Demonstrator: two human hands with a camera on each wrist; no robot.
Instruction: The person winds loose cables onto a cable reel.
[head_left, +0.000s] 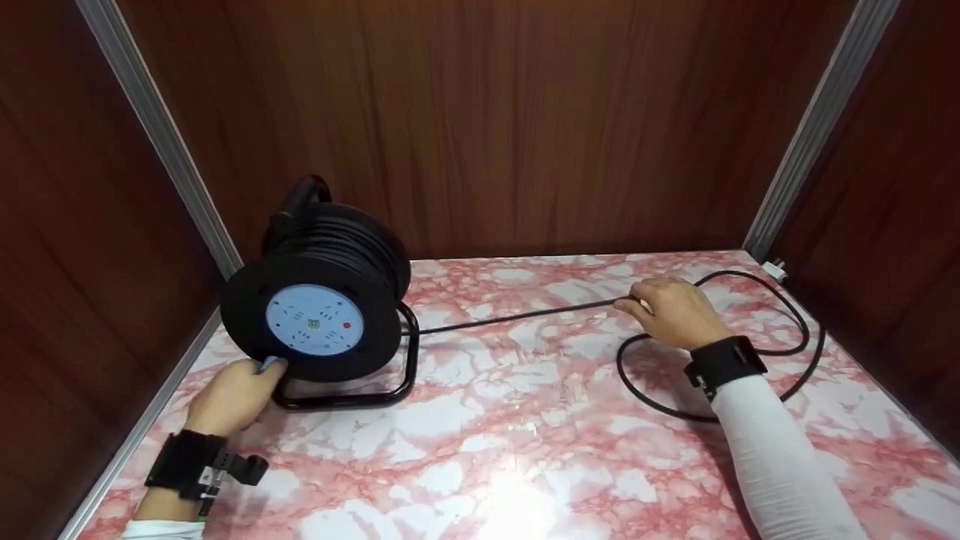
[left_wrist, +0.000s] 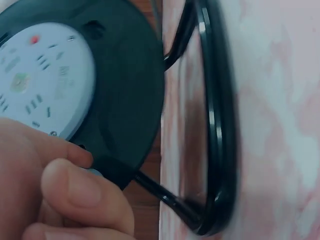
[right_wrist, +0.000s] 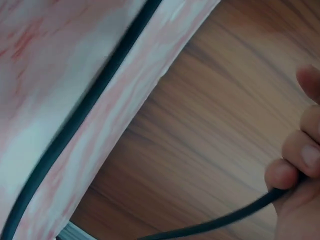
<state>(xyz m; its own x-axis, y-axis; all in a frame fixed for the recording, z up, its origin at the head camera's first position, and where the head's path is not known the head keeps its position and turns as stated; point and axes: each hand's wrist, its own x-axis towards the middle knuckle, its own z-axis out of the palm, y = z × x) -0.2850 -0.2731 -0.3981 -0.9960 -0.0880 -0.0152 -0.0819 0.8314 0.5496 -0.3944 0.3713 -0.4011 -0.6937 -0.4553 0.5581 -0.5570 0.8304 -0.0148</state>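
Your white-sleeved right hand (head_left: 671, 311) grips the thin black cable (head_left: 517, 317), stretched leftward to the round black plastic reel (head_left: 319, 300), whose small blue piece (head_left: 270, 363) your nearer left hand (head_left: 236, 394) pinches.

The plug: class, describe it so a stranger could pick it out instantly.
On the marbled tabletop, go to the far right corner, beside the metal post. The plug lies there: small, white and pronged, unlike the black cable nearby.
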